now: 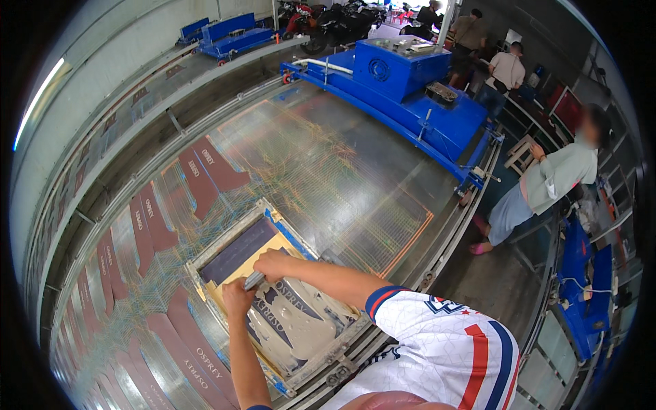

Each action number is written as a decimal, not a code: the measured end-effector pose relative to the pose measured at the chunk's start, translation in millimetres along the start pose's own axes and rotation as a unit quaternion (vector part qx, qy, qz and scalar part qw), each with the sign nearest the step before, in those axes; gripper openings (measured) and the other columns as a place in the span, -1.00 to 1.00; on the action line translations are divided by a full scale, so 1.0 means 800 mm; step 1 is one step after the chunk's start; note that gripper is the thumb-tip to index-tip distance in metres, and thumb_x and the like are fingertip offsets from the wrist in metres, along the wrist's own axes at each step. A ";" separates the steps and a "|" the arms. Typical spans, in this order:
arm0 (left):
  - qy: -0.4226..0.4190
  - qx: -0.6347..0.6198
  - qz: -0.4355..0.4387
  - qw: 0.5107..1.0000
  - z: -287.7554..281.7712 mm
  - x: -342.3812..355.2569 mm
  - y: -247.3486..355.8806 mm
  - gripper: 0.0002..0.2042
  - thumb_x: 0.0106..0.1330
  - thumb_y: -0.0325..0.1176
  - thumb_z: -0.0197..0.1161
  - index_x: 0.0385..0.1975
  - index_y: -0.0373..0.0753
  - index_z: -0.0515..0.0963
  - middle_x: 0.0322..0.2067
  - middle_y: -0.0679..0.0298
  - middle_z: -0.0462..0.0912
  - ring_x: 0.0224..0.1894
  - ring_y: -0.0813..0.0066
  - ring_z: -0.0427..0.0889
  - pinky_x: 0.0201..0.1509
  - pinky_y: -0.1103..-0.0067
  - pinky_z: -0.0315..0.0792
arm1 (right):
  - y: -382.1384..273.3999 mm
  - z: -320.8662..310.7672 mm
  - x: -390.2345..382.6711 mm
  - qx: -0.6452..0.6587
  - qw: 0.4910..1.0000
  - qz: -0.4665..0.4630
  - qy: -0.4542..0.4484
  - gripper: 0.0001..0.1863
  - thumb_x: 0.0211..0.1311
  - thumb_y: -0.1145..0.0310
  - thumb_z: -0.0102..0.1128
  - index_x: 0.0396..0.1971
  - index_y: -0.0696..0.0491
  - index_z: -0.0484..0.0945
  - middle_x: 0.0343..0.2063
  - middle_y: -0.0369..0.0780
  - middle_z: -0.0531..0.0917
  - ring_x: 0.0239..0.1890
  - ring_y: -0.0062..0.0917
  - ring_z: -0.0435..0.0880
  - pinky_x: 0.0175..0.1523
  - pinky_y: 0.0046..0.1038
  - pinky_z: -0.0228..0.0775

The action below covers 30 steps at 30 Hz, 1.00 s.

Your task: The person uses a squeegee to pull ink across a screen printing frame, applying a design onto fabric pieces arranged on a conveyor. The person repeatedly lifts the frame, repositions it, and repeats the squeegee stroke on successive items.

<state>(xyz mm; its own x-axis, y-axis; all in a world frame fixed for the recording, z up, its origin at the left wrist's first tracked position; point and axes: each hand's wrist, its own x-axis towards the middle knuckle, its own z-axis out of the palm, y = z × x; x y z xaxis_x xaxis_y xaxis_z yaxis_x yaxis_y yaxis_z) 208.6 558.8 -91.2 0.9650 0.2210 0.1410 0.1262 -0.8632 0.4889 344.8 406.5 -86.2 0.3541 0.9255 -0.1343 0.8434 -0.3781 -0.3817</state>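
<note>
My left hand point(238, 295) and my right hand point(273, 264) are both closed on a grey squeegee bar point(254, 279) held across a screen-printing frame point(284, 224) on the long table. Inside the frame, a dark purple panel point(234, 250) lies above a band of yellowish screen. Below the bar is a dark stencil with light lettering, smeared with pale beige ink point(314, 332). Maroon printed panels point(154, 234) lie in rows on the table to the left of the frame.
A blue wheeled machine point(386, 102) spans the table's far end; others stand on the rack at upper left and at right point(581, 287). A person point(547, 178) walks along the right aisle; two others point(502, 72) stand behind, near parked motorbikes point(342, 27). Metal rails edge the table.
</note>
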 end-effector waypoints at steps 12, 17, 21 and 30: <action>-0.004 0.061 0.053 0.997 0.024 -0.232 0.120 -0.82 -0.11 -0.34 0.48 -0.53 -0.17 0.61 -0.50 0.17 0.64 -0.39 0.08 0.63 -0.17 0.25 0.35 | -0.105 0.094 -0.228 0.024 1.000 -0.011 -0.008 -0.82 -0.15 0.35 0.34 -0.45 0.01 0.62 -0.45 -0.14 0.70 -0.25 -0.21 0.70 -0.10 -0.12 0.42; -0.003 0.078 0.040 0.996 0.028 -0.236 0.130 -0.76 -0.07 -0.28 0.51 -0.53 -0.21 0.57 -0.46 0.15 0.63 -0.35 0.06 0.62 -0.16 0.20 0.38 | -0.104 0.078 -0.239 0.063 0.998 -0.016 -0.003 -0.65 -0.05 0.15 0.39 -0.27 0.01 0.61 -0.37 -0.12 0.71 -0.21 -0.17 0.69 0.01 -0.13 0.40; -0.027 0.059 0.006 0.998 0.011 -0.235 0.123 -0.72 -0.06 -0.23 0.53 -0.53 -0.23 0.56 -0.46 0.13 0.63 -0.34 0.02 0.62 -0.19 0.18 0.38 | -0.114 0.025 -0.236 0.248 0.968 0.040 0.021 -0.47 0.01 0.00 0.40 -0.07 -0.01 0.60 -0.24 -0.10 0.71 -0.06 -0.16 0.64 0.16 -0.13 0.33; -0.053 0.094 0.001 0.994 0.028 -0.239 0.123 -0.71 -0.09 -0.16 0.54 -0.45 -0.16 0.65 -0.44 0.19 0.65 -0.26 0.11 0.62 -0.11 0.20 0.38 | 0.077 0.057 -0.191 0.161 0.851 0.325 0.380 -0.69 0.26 0.18 0.18 -0.07 0.02 0.58 -0.08 -0.04 0.63 0.02 -0.06 0.54 0.13 -0.09 0.36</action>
<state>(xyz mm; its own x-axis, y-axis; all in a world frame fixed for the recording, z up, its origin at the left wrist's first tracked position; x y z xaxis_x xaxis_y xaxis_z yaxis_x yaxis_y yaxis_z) 41.9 421.5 -88.9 0.9826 0.1798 0.0457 0.1564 -0.9354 0.3171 324.3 242.7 -130.6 0.9659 0.1954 0.1696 0.2577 -0.6657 -0.7003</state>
